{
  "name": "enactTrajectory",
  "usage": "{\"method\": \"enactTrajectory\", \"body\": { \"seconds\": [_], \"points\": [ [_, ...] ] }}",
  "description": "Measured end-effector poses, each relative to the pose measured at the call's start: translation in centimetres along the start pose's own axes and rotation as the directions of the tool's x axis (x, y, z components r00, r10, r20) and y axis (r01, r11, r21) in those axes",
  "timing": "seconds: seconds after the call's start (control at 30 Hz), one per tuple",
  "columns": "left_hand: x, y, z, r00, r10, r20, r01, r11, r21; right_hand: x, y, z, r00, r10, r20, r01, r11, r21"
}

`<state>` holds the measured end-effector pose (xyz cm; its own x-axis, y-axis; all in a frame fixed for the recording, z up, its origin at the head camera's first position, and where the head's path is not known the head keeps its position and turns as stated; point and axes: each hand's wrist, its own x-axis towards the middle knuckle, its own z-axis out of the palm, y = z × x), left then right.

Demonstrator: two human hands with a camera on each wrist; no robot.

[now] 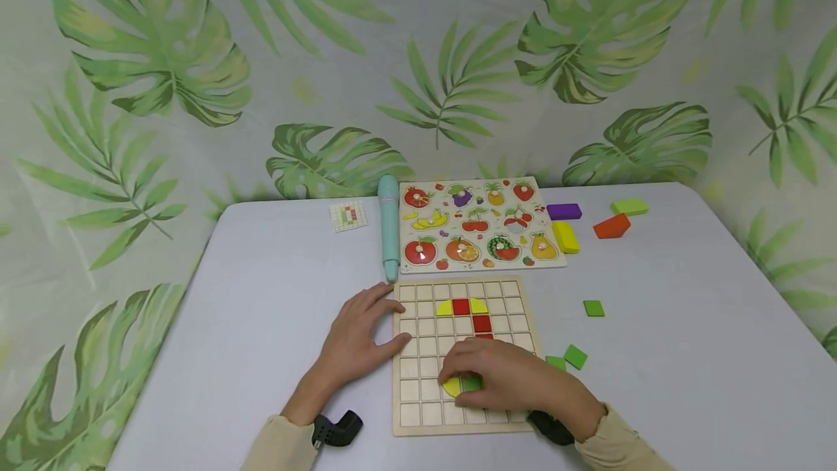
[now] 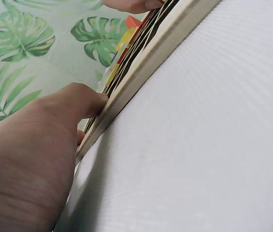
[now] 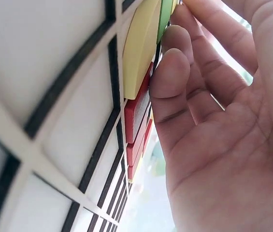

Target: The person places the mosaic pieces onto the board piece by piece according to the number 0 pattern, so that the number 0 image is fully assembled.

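On the near middle of the pale surface [image 1: 654, 355] lies a wooden grid board [image 1: 418, 413], and both hands are at it. The left hand [image 1: 356, 344] rests flat at the board's left edge, fingers straight, thumb lying over the frame, holding nothing and apparently steadying the board. The right hand [image 1: 516, 380] lies over the near rows with its fingers bent down onto a green square tile [image 1: 472, 383] that sits in a cell just right of a yellow rounded tile [image 1: 451, 387]. The right wrist view shows the fingertips [image 3: 172, 72] pressed against the edges of these pieces, but whether they pinch the green tile or only push it home I cannot tell.

Judging by the board, the pattern is partly laid. At the far end sit a yellow quarter-round, a red square [image 1: 461, 306] and another yellow quarter-round. Red squares [image 1: 482, 323] run down from there toward the right hand. Most cells are bare.

Still loose are three green tiles [image 1: 575, 356] to the right of the board, one [image 1: 593, 308] farther off. A small pattern card [image 1: 348, 215] lies far left, beside a teal pen [image 1: 389, 227] and a fruit peg puzzle [image 1: 480, 224].
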<state>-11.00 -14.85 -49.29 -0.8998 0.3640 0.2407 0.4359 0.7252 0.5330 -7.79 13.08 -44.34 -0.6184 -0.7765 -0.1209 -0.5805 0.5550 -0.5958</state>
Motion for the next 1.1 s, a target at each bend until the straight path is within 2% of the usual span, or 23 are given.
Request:
{"method": "enactTrajectory", "body": {
  "seconds": [0.53,0.93,1.1],
  "points": [
    [0.0,-0.1,0.1,1.0,0.009,-0.008,-0.009,1.0,0.007,-0.5,-0.1,-0.1,0.999,-0.045,-0.031,0.043,0.998,-0.055],
    [0.0,0.1,-0.1,1.0,0.01,-0.01,-0.01,1.0,0.012,-0.7,-0.2,0.0,0.999,-0.035,-0.034,0.031,0.996,-0.088],
    [0.0,0.0,0.0,1.0,0.009,-0.005,-0.009,1.0,0.004,-1.2,-0.4,-0.5,0.999,-0.005,-0.043,0.001,0.996,-0.085]
  ]
}}
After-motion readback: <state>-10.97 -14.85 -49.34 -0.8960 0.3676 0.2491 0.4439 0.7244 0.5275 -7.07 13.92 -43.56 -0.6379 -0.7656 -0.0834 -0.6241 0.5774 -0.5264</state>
